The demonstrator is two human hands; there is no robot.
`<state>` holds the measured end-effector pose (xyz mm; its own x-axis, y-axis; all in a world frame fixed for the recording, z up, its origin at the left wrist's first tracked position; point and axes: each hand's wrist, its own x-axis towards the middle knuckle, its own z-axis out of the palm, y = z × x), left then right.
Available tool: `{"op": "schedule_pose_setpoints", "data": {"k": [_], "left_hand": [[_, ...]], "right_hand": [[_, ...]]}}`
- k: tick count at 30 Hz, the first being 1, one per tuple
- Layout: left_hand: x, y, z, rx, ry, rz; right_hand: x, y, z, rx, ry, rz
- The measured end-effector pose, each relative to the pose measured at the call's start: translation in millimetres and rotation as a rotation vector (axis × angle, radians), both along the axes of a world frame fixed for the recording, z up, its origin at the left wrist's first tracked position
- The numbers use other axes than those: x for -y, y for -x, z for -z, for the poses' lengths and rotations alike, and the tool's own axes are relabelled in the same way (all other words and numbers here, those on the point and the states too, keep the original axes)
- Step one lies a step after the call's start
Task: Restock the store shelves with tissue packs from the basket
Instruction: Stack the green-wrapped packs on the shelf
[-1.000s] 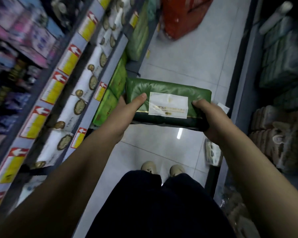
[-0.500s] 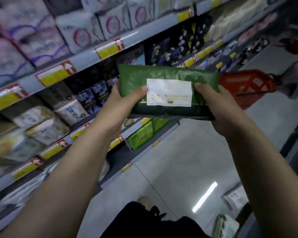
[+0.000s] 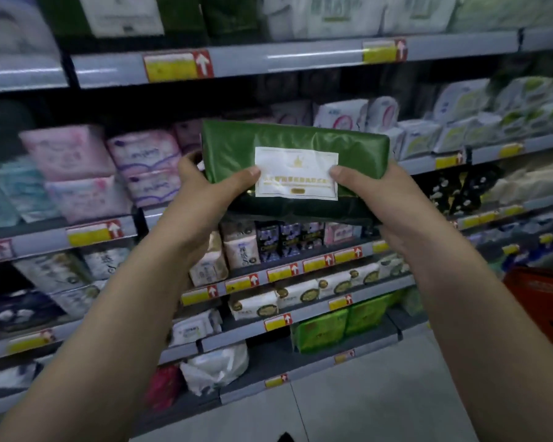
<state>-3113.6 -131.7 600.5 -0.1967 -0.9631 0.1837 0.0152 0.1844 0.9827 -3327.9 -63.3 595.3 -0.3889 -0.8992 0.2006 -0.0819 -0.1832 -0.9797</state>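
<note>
A dark green tissue pack [image 3: 288, 140] with a white label is held up at chest height in front of the store shelves [image 3: 300, 55]. My left hand [image 3: 205, 199] grips its left end, thumb on the front face beside the label. My right hand [image 3: 383, 199] grips the right end, thumb at the label's right edge. The red basket [image 3: 543, 301] stands on the floor at the right edge, partly cut off. Its contents are hidden.
The shelves hold several rows of soft packs in pink, white, blue and black, with yellow price tags on the rails. Bright green packs [image 3: 339, 327] sit on a low shelf at the right. A white plastic bag [image 3: 214, 365] lies on the bottom shelf. Grey floor tiles run below.
The view has turned from looking down the aisle floor to facing the shelves. Both hands have lifted the green pack higher, and both thumbs have slid inward to the label's edges.
</note>
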Motion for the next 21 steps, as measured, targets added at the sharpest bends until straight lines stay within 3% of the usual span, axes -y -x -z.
{"op": "schedule_pose_setpoints", "data": {"k": [8, 21], "left_hand": [[40.0, -61.3, -61.5, -0.043, 0.176, -0.151], [132.6, -127.0, -181.7, -0.001, 0.593, -0.273]], "right_hand": [[74.3, -54.0, -68.7, -0.142, 0.163, -0.126], [176.0, -124.2, -186.5, -0.13, 0.456, -0.013]]}}
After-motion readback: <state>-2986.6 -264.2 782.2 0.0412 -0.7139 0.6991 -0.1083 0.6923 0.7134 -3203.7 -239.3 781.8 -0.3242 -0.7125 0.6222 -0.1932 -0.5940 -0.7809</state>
